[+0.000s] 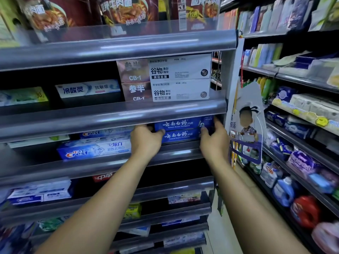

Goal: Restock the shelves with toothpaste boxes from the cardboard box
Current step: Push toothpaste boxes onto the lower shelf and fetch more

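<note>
Blue toothpaste boxes (180, 136): two stacked flat, one on the other, long faces outward, at the right end of the middle shelf
Left hand (146, 139): clamped on the stack's left end, thumb across the front of the lower box, fingers curled out of sight behind
Right hand (214, 139): clamped on the stack's right end, thumb on the front, fingers wrapped round the end
Shelf (176, 154): its front rail hides the stack's underside; the boxes seem to rest on the shelf floor, though I cannot be sure
Crest boxes (93, 150): on the same shelf, just left of the left hand
White toothpaste boxes (180, 77): two stacked one shelf up, directly over the blue ones
Cardboard hanger (245, 125): hangs off the shelf end, just right of the right hand
Detergent bottles (283, 191): low on the aisle shelves further right, well apart
</note>
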`<state>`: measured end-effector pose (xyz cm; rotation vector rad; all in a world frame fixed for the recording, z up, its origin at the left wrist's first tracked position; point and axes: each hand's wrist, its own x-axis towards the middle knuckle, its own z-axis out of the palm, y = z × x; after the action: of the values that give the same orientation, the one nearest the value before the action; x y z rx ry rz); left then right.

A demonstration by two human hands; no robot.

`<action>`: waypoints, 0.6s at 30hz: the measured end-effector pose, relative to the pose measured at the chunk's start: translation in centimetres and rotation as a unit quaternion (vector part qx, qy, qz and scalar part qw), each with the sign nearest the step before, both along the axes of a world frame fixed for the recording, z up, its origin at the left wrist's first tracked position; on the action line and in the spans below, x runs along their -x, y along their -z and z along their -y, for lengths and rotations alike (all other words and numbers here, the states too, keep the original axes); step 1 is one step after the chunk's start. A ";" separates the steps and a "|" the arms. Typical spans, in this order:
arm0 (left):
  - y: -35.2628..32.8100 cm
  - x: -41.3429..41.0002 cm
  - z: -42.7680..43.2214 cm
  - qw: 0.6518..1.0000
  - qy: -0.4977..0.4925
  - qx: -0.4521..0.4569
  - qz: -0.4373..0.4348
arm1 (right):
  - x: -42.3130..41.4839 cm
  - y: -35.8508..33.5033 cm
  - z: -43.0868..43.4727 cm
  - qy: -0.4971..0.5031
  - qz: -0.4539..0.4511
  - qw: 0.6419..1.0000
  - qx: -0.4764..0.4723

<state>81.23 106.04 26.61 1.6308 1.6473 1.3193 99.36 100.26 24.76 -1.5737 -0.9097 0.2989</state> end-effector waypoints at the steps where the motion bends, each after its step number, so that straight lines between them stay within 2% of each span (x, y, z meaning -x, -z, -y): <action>1: 0.0 0.3 0.3 1.000 0.002 0.000 -0.004 | 0.1 0.2 0.2 0.017 0.012 1.000 -0.017; 5: 0.4 1.4 1.3 0.999 0.027 -0.036 -0.016 | 0.6 1.4 0.8 0.046 0.005 0.997 -0.057; 12: 0.5 1.7 1.8 0.999 0.026 -0.036 0.004 | 0.6 1.7 0.7 0.056 -0.047 0.996 -0.049; 18: 1.0 1.5 1.8 0.998 0.019 -0.058 0.013 | 1.2 1.6 1.1 0.067 -0.028 0.996 -0.056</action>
<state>79.68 104.26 25.62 1.6953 1.5415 1.4348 98.14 99.20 23.17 -1.5076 -0.7615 0.1932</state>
